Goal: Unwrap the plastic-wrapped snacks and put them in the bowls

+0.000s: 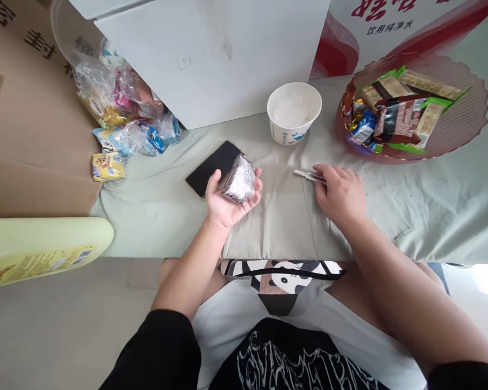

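My left hand (pixel 226 203) is palm up, its fingers curled around a small squarish packet (pixel 241 181) in shiny clear plastic wrap with dark sides. Beneath and behind that hand lies a dark smartphone (pixel 211 167), partly covered by it. My right hand (pixel 341 196) rests low over the cloth, its fingers closed on a slim silver tool (pixel 308 175) whose narrow end points left; the rest is hidden in the grip, so its kind is unclear. A white paper cup (pixel 289 134) stands beyond and between the hands, with something whitish and hazy inside.
On the right, a pink-tinted scalloped bowl (pixel 467 116) holds several wrapped snacks. Crumpled wrappers (pixel 136 135) and a small yellow packet (pixel 108 166) lie at left beside a cardboard box (pixel 32 146). White boxes (pixel 228 65) stand behind; a pale green container (pixel 44 244) juts in at left.
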### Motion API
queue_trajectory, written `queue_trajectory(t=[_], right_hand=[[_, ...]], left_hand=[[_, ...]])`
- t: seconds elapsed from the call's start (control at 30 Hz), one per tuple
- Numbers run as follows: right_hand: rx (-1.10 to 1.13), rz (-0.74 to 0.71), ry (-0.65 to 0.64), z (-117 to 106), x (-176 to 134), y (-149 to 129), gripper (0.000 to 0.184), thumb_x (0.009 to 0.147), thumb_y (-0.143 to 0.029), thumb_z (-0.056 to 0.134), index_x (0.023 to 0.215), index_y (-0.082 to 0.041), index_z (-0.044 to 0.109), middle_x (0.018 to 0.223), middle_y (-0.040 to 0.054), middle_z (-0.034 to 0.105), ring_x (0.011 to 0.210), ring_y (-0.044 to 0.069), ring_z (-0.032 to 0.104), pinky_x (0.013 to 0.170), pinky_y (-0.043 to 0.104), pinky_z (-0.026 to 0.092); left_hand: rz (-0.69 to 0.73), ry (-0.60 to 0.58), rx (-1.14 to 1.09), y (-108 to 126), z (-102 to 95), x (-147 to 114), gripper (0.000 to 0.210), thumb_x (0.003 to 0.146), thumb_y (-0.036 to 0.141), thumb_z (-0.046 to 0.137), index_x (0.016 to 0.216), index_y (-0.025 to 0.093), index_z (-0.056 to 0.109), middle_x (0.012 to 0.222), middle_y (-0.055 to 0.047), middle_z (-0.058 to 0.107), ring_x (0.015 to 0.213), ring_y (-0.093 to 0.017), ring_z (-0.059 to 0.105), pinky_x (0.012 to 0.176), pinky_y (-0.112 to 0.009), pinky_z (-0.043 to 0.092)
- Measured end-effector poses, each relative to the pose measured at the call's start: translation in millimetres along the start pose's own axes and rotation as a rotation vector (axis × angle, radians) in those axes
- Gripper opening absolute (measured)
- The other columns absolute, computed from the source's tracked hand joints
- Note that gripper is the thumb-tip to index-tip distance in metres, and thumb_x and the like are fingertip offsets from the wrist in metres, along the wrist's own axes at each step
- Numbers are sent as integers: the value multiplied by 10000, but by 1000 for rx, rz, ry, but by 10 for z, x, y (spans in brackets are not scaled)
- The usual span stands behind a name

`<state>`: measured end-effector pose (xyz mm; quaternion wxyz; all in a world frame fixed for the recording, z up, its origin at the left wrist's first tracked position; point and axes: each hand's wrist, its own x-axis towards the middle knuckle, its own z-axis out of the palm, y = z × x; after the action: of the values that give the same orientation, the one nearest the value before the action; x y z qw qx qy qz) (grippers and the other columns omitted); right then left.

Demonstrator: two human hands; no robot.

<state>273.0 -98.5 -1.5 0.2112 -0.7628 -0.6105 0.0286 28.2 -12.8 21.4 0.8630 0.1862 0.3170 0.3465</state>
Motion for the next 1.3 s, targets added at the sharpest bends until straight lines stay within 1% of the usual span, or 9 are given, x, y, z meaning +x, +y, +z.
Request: queue_trajectory(t=[0.23,0.37,0.57,0.67,0.83,1.0,1.07,1.2,1.3], right_hand=[[224,-209,82,1,-40,-102,290,994,-208,475,1174,-237,700,1126,111,753,995,258,722,830,392,567],[339,-144,107,-22,-79,-131,281,949,-248,570,1202,-234,691,1120,104,758,907,243,731,772,378,587],[520,59,20,-76,-84,-164,242,902,-336,617,1116,-232,664,854,30,750,616,171,628,654,331,521],[581,82,-88,-118,-92,-214,277,914,-370,590,1146,-221,622,716,-16,700,489,141,543,594,312,473],[627,-16,-187,-197,-109,-313,192,930,-255,499,1012,-215,667,658,-18,644,534,140,563,578,294,441],[870,-125,-221,-181,-170,-355,376,991,-301,497,1360,-227,498,840,6,732,608,152,612,630,320,483],[985,-144,-311,-128,-192,-366,424,1007,-350,502,1401,-237,396,862,4,743,560,142,570,598,315,471],[983,-75,-453,-30,-175,-405,206,990,-392,512,1123,-256,433,855,12,744,573,145,568,597,302,447],[832,-50,-440,-49,-128,-423,171,941,-388,540,991,-252,449,833,17,719,600,155,576,602,297,421]], left_hand=[[-9,-27,10,-56,55,-6,657,662,357,704,1308,322,591,1126,-55,723,1114,-270,702,757,-305,573],[24,-18,44,-105,78,21,671,693,366,616,1359,288,603,1168,-83,757,1094,-307,727,758,-369,594],[51,-3,105,-143,95,49,723,620,206,593,1339,281,612,1204,-64,764,1196,-311,718,944,-464,606],[92,-81,129,-173,73,51,608,680,332,679,1284,322,610,1163,-39,755,1131,-316,737,940,-484,606],[247,-123,346,-249,41,61,697,695,448,856,1321,374,558,1289,-33,694,1233,-294,677,984,-436,589],[557,-62,723,-317,-68,130,784,815,593,795,1482,432,416,1457,-52,580,1337,-312,599,1082,-484,526],[581,-92,807,-335,-112,150,766,835,575,788,1488,421,418,1466,-55,567,1315,-304,609,1106,-487,508],[448,-207,826,-337,-140,144,688,835,511,801,1436,360,504,1412,-67,613,1231,-281,646,1067,-449,539],[437,-154,777,-298,-142,134,662,819,461,813,1406,337,535,1372,-66,641,1209,-270,653,1062,-433,540]])
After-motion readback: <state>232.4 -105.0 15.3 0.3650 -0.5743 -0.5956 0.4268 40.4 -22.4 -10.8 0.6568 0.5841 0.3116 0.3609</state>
